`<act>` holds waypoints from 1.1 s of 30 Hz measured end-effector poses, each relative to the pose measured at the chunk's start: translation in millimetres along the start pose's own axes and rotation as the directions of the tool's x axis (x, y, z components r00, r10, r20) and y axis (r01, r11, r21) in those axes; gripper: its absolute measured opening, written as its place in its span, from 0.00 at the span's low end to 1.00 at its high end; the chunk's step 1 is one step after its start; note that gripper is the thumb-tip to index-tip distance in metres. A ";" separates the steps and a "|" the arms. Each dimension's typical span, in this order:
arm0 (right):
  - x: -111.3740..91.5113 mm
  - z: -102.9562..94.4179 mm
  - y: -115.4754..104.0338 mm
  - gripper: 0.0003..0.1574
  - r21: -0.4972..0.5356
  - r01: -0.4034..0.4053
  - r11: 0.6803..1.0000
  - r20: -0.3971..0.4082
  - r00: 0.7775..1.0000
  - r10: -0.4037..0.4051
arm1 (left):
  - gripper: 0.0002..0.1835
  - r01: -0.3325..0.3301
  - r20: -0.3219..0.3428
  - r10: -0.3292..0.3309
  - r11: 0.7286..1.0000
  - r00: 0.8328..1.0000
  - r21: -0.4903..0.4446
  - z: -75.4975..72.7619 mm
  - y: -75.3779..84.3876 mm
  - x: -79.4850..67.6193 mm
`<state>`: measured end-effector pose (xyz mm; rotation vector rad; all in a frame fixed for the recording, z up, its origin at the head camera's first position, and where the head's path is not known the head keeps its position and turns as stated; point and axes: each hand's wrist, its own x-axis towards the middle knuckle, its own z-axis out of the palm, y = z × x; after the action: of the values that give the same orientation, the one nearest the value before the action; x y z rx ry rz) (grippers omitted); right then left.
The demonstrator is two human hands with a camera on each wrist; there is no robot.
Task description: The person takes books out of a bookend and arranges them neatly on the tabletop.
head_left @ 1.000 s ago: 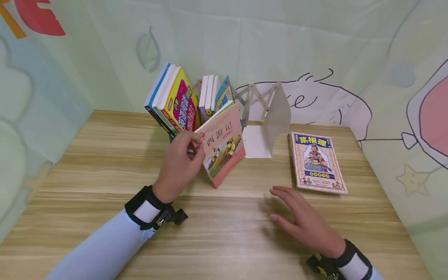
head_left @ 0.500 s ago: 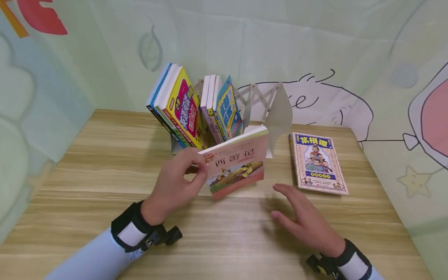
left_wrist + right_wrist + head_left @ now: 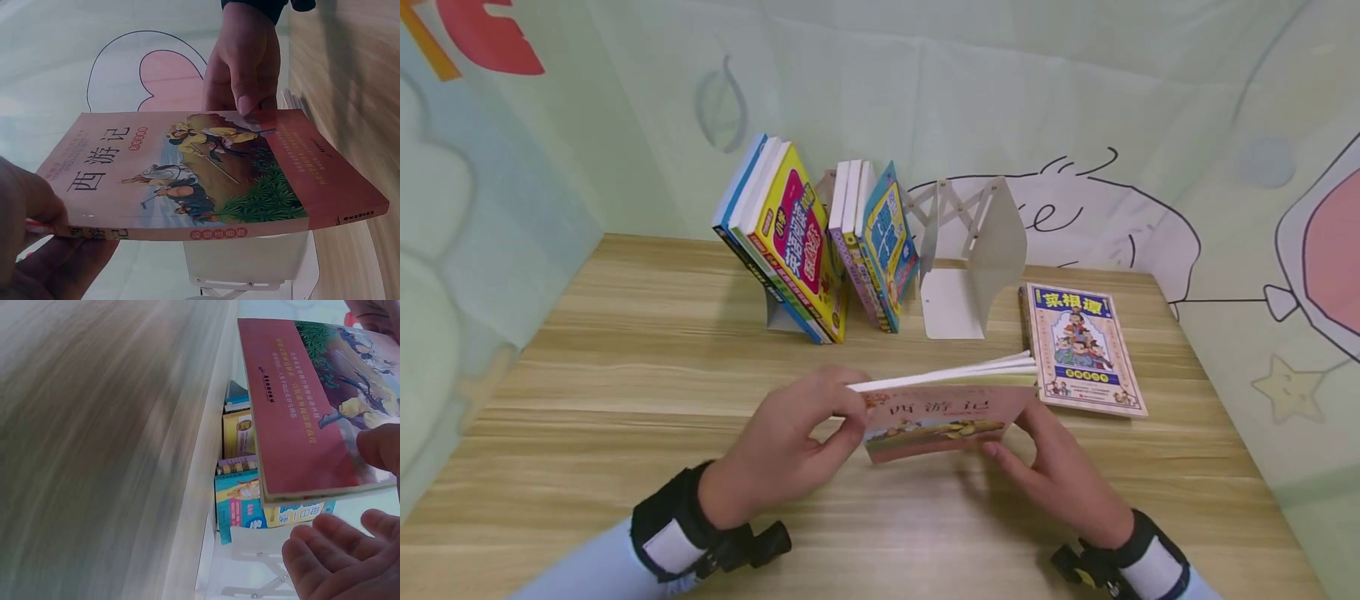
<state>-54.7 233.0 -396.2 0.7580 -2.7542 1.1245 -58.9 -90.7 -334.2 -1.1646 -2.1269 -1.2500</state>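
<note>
A thin pink picture book [image 3: 951, 421] with a painted cover is held up over the table, tipped so its page edges face up. My left hand [image 3: 797, 446] pinches it at the upper spine corner, thumb on the front cover in the left wrist view. At the book's opposite edge is my right hand [image 3: 1063, 471]. In the right wrist view, the right thumb [image 3: 380, 449] overlaps the cover, while the relaxed fingers [image 3: 331, 550] spread behind the book, a gap showing between them and it.
A white metal expandable bookend [image 3: 996, 250] stands at the back. Thick yellow-and-blue books [image 3: 797, 242] lean in its left section, and thinner books [image 3: 883, 246] lean in its middle. A pink-bordered book [image 3: 1081, 346] lies flat on the wooden table [image 3: 625, 400] at right.
My left hand has drawn the pink book away from the bookend, toward me and to the right, tilting it flatter. Its free edge now meets my right hand, which has barely moved.
</note>
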 end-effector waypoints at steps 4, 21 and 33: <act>1.2 1.9 -3.2 0.26 -0.004 0.052 0.999 -0.042 0.998 -0.052 | 0.13 -0.025 0.012 0.025 1.000 1.000 0.007 2.0 2.5 -1.8; -1.7 6.2 -1.3 0.18 0.126 0.083 0.989 -0.163 0.985 -0.062 | 0.07 -0.004 0.023 0.004 1.000 1.000 -0.002 7.4 3.9 -3.5; -3.9 -25.5 11.2 0.13 0.149 -0.032 0.988 -0.299 0.951 0.076 | 0.15 0.170 0.142 -0.192 0.973 0.971 0.155 8.7 4.2 -5.6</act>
<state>-59.5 258.6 -385.7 0.4748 -2.4716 1.3355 -51.8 -84.8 -340.4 -1.0570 -2.4423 -1.0906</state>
